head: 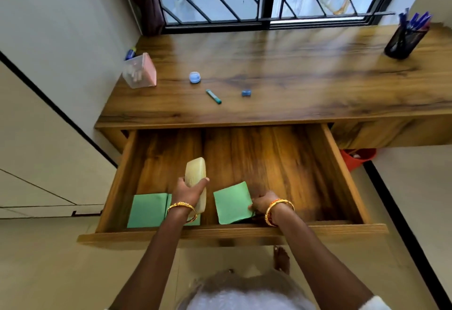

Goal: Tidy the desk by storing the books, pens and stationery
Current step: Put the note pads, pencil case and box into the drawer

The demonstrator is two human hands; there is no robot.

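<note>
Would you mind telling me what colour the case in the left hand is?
Pale cream-beige; the case shows clearly in the head view, over the open drawer.

Drawer [337, 163] rt half clear — books [146, 209] left

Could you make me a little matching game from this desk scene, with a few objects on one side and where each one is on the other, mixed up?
Things:
1. beige case
2. green book
3. mesh pen holder
4. small blue jar

Places:
A. far right of the desk top, full of blue pens
B. in the left hand, over the open drawer
C. on the desk top, right of the clear plastic box
D. in the drawer, held by the right hand

Pairs: 1-B, 2-D, 3-A, 4-C
</note>
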